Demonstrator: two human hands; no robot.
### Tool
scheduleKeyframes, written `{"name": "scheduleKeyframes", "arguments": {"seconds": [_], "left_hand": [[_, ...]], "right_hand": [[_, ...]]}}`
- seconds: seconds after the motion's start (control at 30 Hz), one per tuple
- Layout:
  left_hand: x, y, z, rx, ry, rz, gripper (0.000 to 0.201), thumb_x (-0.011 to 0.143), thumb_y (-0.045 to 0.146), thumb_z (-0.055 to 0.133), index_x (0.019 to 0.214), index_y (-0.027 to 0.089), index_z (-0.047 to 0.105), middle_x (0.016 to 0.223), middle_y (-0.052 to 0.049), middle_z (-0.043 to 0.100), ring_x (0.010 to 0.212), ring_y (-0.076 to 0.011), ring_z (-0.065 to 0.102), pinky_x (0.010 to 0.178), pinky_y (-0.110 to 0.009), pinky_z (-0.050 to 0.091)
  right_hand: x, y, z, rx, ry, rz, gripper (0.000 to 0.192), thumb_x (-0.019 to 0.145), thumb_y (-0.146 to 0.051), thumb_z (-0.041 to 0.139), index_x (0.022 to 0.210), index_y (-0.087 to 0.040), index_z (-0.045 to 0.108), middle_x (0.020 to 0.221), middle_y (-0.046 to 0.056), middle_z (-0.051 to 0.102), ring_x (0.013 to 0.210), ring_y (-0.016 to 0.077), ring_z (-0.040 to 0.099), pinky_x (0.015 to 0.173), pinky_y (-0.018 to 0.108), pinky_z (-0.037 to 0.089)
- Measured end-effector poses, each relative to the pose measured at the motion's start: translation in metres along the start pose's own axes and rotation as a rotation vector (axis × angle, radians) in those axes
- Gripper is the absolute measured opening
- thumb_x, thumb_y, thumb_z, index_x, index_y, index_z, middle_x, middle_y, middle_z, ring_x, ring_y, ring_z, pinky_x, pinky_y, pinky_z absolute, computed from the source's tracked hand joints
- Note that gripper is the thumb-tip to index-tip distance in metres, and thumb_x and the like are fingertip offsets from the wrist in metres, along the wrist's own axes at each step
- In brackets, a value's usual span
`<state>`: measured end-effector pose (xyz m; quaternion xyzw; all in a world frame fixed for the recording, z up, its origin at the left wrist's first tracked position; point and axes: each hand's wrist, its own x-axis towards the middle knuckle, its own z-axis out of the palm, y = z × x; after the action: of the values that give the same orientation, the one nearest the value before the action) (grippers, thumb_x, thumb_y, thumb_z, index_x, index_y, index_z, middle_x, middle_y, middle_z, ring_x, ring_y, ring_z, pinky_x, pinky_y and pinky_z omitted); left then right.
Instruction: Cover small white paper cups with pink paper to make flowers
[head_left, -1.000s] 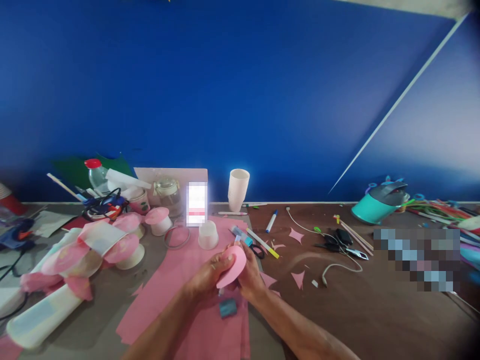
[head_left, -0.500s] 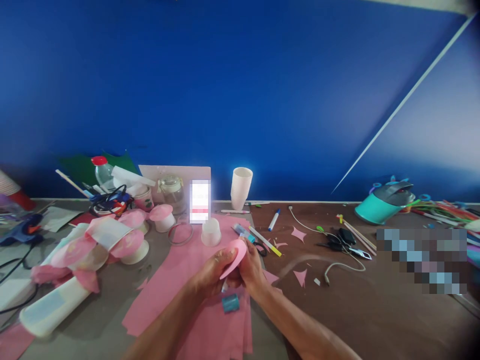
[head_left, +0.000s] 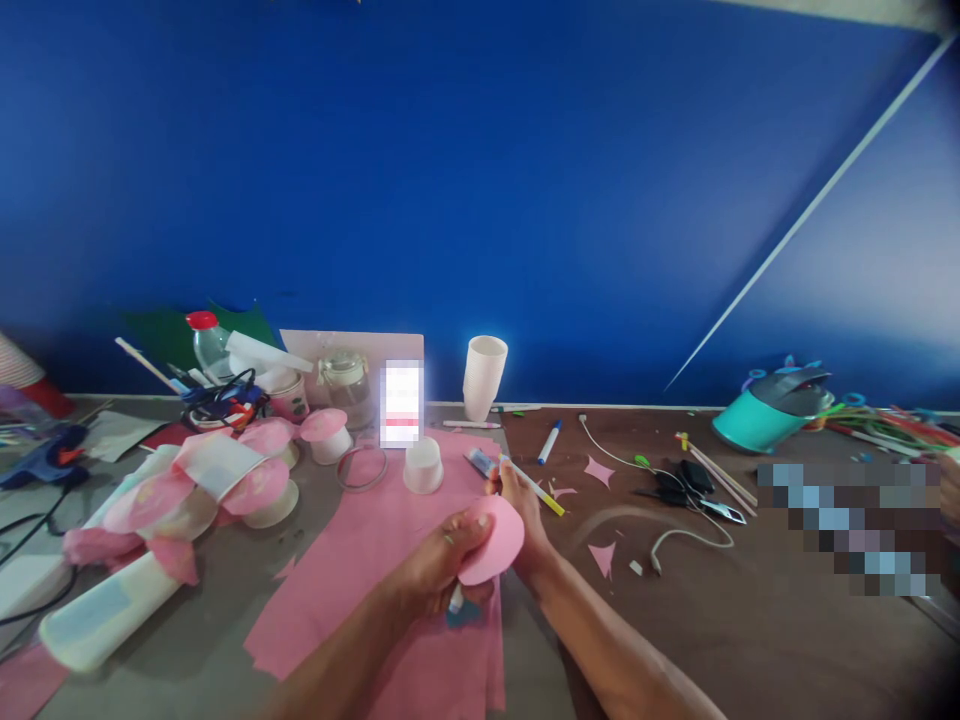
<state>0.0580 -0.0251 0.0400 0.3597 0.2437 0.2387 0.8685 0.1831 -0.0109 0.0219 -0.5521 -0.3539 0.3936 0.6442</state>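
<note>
On the bench (head_left: 750, 640), the pink paper sheet (head_left: 360, 540) is the landmark. Left of the sheet stand paper cups with pink tops (head_left: 259, 490). Over the near part of the sheet, the left hand (head_left: 435, 565) is closed on a pink paper disc (head_left: 495, 540) and lifts it above the sheet. Just behind the disc, at the right edge of the sheet, the right hand (head_left: 525, 520) touches a yellow-tipped marker (head_left: 534, 487); whether its fingers close on it I cannot tell. Right of the sheet lie pink paper scraps (head_left: 600, 555).
</note>
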Motion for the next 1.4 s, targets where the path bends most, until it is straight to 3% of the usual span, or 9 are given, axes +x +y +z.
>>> {"name": "scheduleKeyframes", "arguments": {"seconds": [0.07, 0.17, 0.3, 0.43, 0.6, 0.83, 1.0, 1.17, 1.4], "left_hand": [[-0.002, 0.004, -0.001, -0.080, 0.025, 0.095, 0.050, 0.068, 0.059, 0.080, 0.066, 0.016, 0.055, 0.046, 0.008, 0.037, 0.039, -0.0037, 0.030, 0.040, -0.019, 0.023], [-0.006, 0.018, -0.008, -0.136, -0.044, 0.152, 0.049, 0.066, 0.053, 0.084, 0.064, 0.014, 0.055, 0.056, 0.006, 0.041, 0.043, -0.0015, 0.028, 0.042, -0.018, 0.024], [-0.010, 0.030, -0.019, -0.189, -0.073, 0.238, 0.046, 0.070, 0.048, 0.082, 0.062, 0.015, 0.052, 0.064, 0.005, 0.042, 0.044, -0.0014, 0.026, 0.044, -0.018, 0.029], [-0.012, 0.029, -0.022, -0.232, -0.095, 0.273, 0.042, 0.069, 0.041, 0.083, 0.060, 0.016, 0.051, 0.065, 0.005, 0.042, 0.045, -0.0021, 0.029, 0.048, -0.019, 0.035], [-0.013, 0.029, -0.023, -0.244, -0.106, 0.288, 0.038, 0.070, 0.039, 0.084, 0.061, 0.015, 0.055, 0.066, 0.004, 0.046, 0.047, -0.0030, 0.033, 0.049, -0.019, 0.035], [-0.011, 0.030, -0.029, -0.218, -0.071, 0.309, 0.038, 0.071, 0.040, 0.083, 0.063, 0.015, 0.055, 0.065, 0.003, 0.045, 0.048, -0.0037, 0.033, 0.047, -0.019, 0.035], [-0.010, 0.030, -0.027, -0.246, -0.099, 0.302, 0.038, 0.073, 0.040, 0.082, 0.065, 0.015, 0.054, 0.066, 0.004, 0.048, 0.048, -0.0037, 0.036, 0.048, -0.018, 0.037], [-0.011, 0.030, -0.023, -0.221, -0.125, 0.290, 0.039, 0.075, 0.041, 0.081, 0.065, 0.014, 0.055, 0.067, 0.002, 0.049, 0.049, -0.0044, 0.038, 0.050, -0.020, 0.040], [-0.010, 0.030, -0.024, -0.224, -0.144, 0.290, 0.036, 0.076, 0.040, 0.081, 0.065, 0.014, 0.058, 0.067, 0.002, 0.051, 0.049, -0.0043, 0.040, 0.050, -0.019, 0.041]], "right_hand": [[0.010, 0.001, -0.005, 0.084, 0.026, 0.065, 0.047, 0.085, -0.067, 0.047, 0.066, -0.025, 0.050, 0.056, 0.001, 0.058, 0.047, 0.0168, 0.052, 0.049, 0.032, 0.046], [0.017, 0.004, -0.006, 0.158, 0.035, 0.138, 0.051, 0.083, -0.072, 0.043, 0.072, -0.023, 0.052, 0.062, 0.002, 0.061, 0.048, 0.0164, 0.056, 0.054, 0.033, 0.050], [0.010, 0.005, 0.000, 0.127, -0.032, 0.167, 0.051, 0.078, -0.069, 0.056, 0.067, -0.020, 0.059, 0.058, 0.001, 0.059, 0.045, 0.0124, 0.050, 0.048, 0.027, 0.043], [-0.004, 0.002, 0.003, 0.013, -0.128, 0.104, 0.039, 0.074, -0.053, 0.070, 0.055, -0.021, 0.060, 0.050, -0.001, 0.054, 0.046, 0.0128, 0.047, 0.047, 0.026, 0.035], [-0.009, 0.000, 0.002, 0.009, -0.119, 0.095, 0.034, 0.070, -0.040, 0.077, 0.050, -0.021, 0.056, 0.050, -0.003, 0.050, 0.055, 0.0143, 0.047, 0.056, 0.027, 0.041], [0.005, 0.006, 0.000, 0.187, -0.071, 0.299, 0.049, 0.076, -0.065, 0.056, 0.070, -0.018, 0.066, 0.067, 0.007, 0.069, 0.062, 0.0200, 0.066, 0.066, 0.033, 0.054], [0.006, -0.002, 0.000, 0.266, -0.067, 0.412, 0.045, 0.084, -0.058, 0.054, 0.073, -0.017, 0.069, 0.069, 0.008, 0.072, 0.063, 0.0196, 0.068, 0.068, 0.032, 0.053], [0.004, -0.012, 0.000, 0.374, -0.091, 0.490, 0.057, 0.100, -0.048, 0.032, 0.070, -0.017, 0.070, 0.068, 0.007, 0.072, 0.061, 0.0180, 0.067, 0.071, 0.032, 0.052], [0.005, -0.017, 0.000, 0.425, -0.096, 0.569, 0.065, 0.103, -0.048, 0.024, 0.067, -0.017, 0.068, 0.065, 0.008, 0.069, 0.057, 0.0156, 0.065, 0.067, 0.027, 0.051]]}}
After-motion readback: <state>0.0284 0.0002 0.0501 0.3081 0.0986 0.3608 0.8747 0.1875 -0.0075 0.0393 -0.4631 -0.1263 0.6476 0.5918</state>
